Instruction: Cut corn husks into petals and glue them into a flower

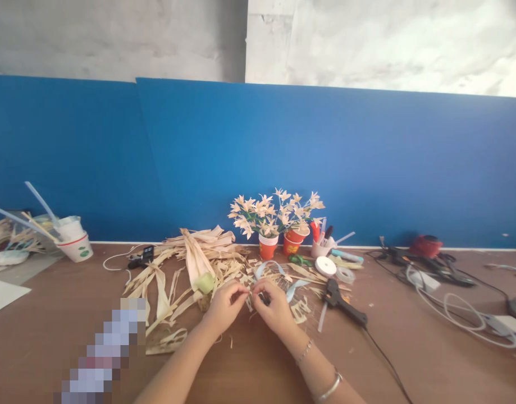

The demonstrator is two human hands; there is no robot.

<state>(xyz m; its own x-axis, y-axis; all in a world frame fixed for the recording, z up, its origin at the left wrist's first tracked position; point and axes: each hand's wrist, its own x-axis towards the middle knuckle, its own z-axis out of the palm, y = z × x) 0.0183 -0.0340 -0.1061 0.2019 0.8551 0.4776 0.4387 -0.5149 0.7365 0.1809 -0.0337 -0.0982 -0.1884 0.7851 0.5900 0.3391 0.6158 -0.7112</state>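
Note:
My left hand (226,306) and my right hand (273,306) meet almost fingertip to fingertip above the brown table, thumbs and forefingers pinched. Whatever lies between the fingertips is too small to make out. Dried corn husks (197,261) are heaped behind and left of my left hand, with a pale green piece (205,283) beside it. Cut husk scraps (300,310) and a light blue ribbon (297,289) lie close to my right hand. Farther back, pale husk flowers (264,207) stand in red paper cups (268,247).
A black glue gun (344,303) with a cord lies to the right. White tape roll (325,266), clear tape roll (345,274) and a cup of tools (322,247) sit behind it. White cables (455,322) are at far right, a paper cup (76,247) at far left. A blue partition (325,146) rises behind.

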